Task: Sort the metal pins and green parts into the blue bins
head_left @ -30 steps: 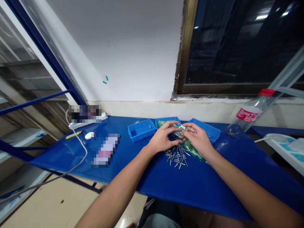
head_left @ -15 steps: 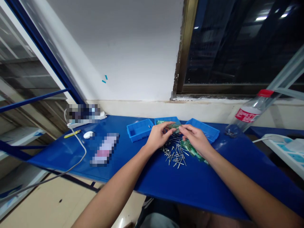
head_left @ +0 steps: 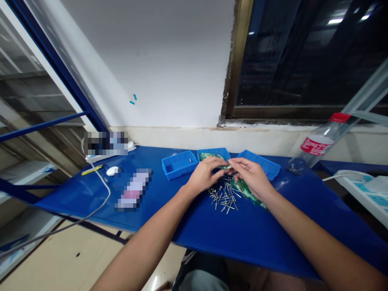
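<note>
Between my two hands is a small green plastic packet (head_left: 224,166), mostly covered by the fingers. My left hand (head_left: 205,173) pinches it from the left, its thumb and fingers closed. On the other side my right hand (head_left: 247,173) grips it near the fingertips. Below them lies a loose pile of thin metal rivets (head_left: 224,198) on the blue table. Several more green packets (head_left: 248,192) are heaped by my right wrist, partly hidden under it. Just behind my hands stands a blue bin (head_left: 214,152) with green packets in it.
Left of my hands is another blue bin (head_left: 178,165) with a small metal piece. A third blue bin (head_left: 269,165) stands at the right. A bottle (head_left: 317,145) leans farther right. A yellow cutter (head_left: 92,170), a white mouse-like object (head_left: 112,171) and a cable (head_left: 104,194) lie left.
The green packet has turned and now shows less between the fingers. My fingers have shifted slightly around it, while both arms stay almost in place.
</note>
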`<state>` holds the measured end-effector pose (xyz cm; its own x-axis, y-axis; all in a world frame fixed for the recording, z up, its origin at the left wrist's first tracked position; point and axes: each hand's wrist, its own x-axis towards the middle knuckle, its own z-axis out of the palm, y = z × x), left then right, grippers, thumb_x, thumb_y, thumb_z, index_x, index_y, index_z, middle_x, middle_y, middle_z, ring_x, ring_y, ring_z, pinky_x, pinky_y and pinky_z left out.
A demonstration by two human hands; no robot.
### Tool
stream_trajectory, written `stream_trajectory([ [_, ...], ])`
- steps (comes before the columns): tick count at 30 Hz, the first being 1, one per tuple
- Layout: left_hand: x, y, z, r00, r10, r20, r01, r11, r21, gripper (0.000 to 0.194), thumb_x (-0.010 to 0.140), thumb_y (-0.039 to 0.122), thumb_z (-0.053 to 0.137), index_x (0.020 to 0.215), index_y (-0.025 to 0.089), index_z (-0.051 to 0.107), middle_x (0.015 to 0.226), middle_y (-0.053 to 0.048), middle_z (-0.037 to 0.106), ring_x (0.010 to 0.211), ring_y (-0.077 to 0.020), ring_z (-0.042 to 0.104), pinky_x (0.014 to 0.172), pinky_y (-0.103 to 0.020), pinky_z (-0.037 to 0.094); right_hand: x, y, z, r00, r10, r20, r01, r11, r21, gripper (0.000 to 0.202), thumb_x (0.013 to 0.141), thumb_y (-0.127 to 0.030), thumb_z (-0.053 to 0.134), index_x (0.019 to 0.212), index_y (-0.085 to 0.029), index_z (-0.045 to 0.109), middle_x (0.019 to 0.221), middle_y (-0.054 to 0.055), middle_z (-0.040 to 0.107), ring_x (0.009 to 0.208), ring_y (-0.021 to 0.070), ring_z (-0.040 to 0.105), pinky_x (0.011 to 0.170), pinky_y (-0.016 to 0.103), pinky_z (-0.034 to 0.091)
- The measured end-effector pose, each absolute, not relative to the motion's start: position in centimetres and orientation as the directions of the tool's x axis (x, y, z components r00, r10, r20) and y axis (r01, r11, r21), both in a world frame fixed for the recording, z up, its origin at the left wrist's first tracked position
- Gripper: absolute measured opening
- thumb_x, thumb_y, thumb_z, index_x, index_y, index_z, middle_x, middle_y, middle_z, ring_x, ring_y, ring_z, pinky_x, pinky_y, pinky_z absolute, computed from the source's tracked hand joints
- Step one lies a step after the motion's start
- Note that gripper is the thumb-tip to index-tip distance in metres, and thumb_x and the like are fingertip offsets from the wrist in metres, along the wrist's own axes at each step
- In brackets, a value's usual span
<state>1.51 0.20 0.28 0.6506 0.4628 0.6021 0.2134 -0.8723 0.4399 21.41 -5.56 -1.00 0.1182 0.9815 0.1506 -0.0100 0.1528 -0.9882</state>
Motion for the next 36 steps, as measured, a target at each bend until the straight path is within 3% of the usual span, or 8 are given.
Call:
stream_trajectory([
  [4, 0.9, 0.4, 0.9, 0.536, 0.553, 0.638, 0.314, -0.832, 0.457, 0.023, 0.104, 0.031, 0.057, 0.114, 0.019, 0.074, 0.113, -0.009, 0.077, 0.101, -0.0207, 0.072, 0.094, -0.040, 0.059, 21.2, -5.6, -0.7, 0.120, 0.984, 0.128, -0.065, 0.137, -0.988, 0.049, 0.086, -0.064, 0.073, 0.110, -0.021, 0.072, 0.094, 0.010, 0.076, 0.082, 0.0222, 0.071, 0.054, 0.028, 0.049],
  [7, 0.1, 0.8, 1.6, 0.400, 0.626, 0.669, 0.445, -0.771, 0.456, 0.026, 0.104, 0.033, 0.057, 0.117, 0.019, 0.074, 0.108, -0.009, 0.077, 0.094, -0.0203, 0.072, 0.086, -0.035, 0.060, 21.3, -5.5, -0.6, 0.149, 0.978, 0.148, -0.029, 0.154, -0.988, 0.050, 0.087, -0.065, 0.072, 0.108, -0.021, 0.071, 0.089, 0.008, 0.075, 0.076, 0.0199, 0.069, 0.052, 0.027, 0.048],
  [13, -1.1, 2.6, 1.1, 0.355, 0.629, 0.692, 0.644, -0.701, 0.306, 0.033, 0.106, 0.027, 0.050, 0.128, 0.021, 0.074, 0.128, -0.011, 0.069, 0.113, -0.0238, 0.066, 0.102, -0.039, 0.054, 21.3, -5.8, -1.0, 0.128, 0.955, 0.269, 0.197, 0.241, -0.950, 0.041, 0.094, -0.061, 0.065, 0.105, -0.022, 0.072, 0.088, 0.008, 0.077, 0.077, 0.0222, 0.071, 0.060, 0.032, 0.053],
  [16, -0.8, 3.0, 0.2, 0.478, 0.639, 0.603, 0.694, -0.695, 0.186, 0.034, 0.104, 0.025, 0.050, 0.130, 0.022, 0.073, 0.127, -0.011, 0.071, 0.111, -0.0267, 0.064, 0.100, -0.044, 0.052, 21.2, -6.0, -1.3, 0.036, 0.918, 0.394, 0.471, 0.333, -0.817, 0.030, 0.098, -0.052, 0.062, 0.106, -0.026, 0.074, 0.095, 0.007, 0.078, 0.084, 0.0253, 0.072, 0.079, 0.042, 0.058],
  [19, -0.1, 2.9, -0.5, 0.490, 0.657, 0.573, 0.722, -0.674, 0.155, 0.037, 0.104, 0.037, 0.052, 0.131, 0.021, 0.072, 0.125, -0.013, 0.073, 0.115, -0.0311, 0.060, 0.100, -0.048, 0.049, 21.5, -5.9, -1.7, -0.181, 0.840, 0.511, 0.684, 0.481, -0.548, 0.021, 0.099, -0.040, 0.062, 0.109, -0.030, 0.077, 0.106, 0.007, 0.078, 0.100, 0.0291, 0.070, 0.100, 0.051, 0.052],
  [23, 0.6, 2.6, -0.8, 0.481, 0.658, 0.579, 0.747, -0.654, 0.121, 0.049, 0.101, 0.057, 0.054, 0.129, 0.020, 0.072, 0.127, -0.016, 0.071, 0.118, -0.0359, 0.057, 0.104, -0.056, 0.042, 22.2, -5.5, -2.7, -0.355, 0.799, 0.485, 0.771, 0.544, -0.332, 0.023, 0.099, -0.033, 0.063, 0.116, -0.028, 0.077, 0.121, 0.008, 0.076, 0.114, 0.0328, 0.065, 0.101, 0.054, 0.049],
  [30, 1.3, 2.1, -1.2, 0.435, 0.681, 0.589, 0.761, -0.628, 0.163, 0.053, 0.099, 0.060, 0.055, 0.132, 0.021, 0.069, 0.132, -0.020, 0.064, 0.122, -0.0412, 0.054, 0.110, -0.068, 0.033, 22.4, -4.9, -3.7, -0.381, 0.816, 0.434, 0.817, 0.517, -0.255, 0.022, 0.099, -0.022, 0.060, 0.112, -0.027, 0.077, 0.118, 0.008, 0.077, 0.108, 0.0308, 0.069, 0.095, 0.050, 0.052],
  [36, 1.6, 1.5, -1.0, 0.420, 0.653, 0.631, 0.743, -0.646, 0.174, 0.053, 0.101, 0.053, 0.056, 0.142, 0.020, 0.058, 0.151, -0.019, 0.053, 0.137, -0.0418, 0.046, 0.116, -0.068, 0.031, 22.0, -4.7, -3.7, -0.353, 0.831, 0.431, 0.837, 0.486, -0.252, 0.020, 0.098, -0.017, 0.061, 0.108, -0.025, 0.076, 0.111, 0.007, 0.079, 0.104, 0.0293, 0.071, 0.095, 0.046, 0.051],
])
